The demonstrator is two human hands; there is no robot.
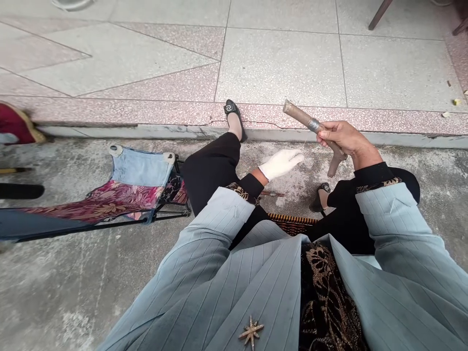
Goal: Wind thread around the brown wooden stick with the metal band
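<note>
By the bare right hand [343, 138], a brown, stick-like piece with a branched lower end [302, 117] is gripped between thumb and curled fingers, raised above the rough grey concrete ground [146, 287]. A tight band of silvery wire [313, 125] is wound around it, just beside the fingertips. The white-gloved left hand [281, 164] is held near it, its fingers loosely together; whether the thin pale strand [304, 144] beside them is pinched cannot be told. 2 black shoes [236, 119] are worn, 1 set by the pink-speckled step [175, 111].
</note>
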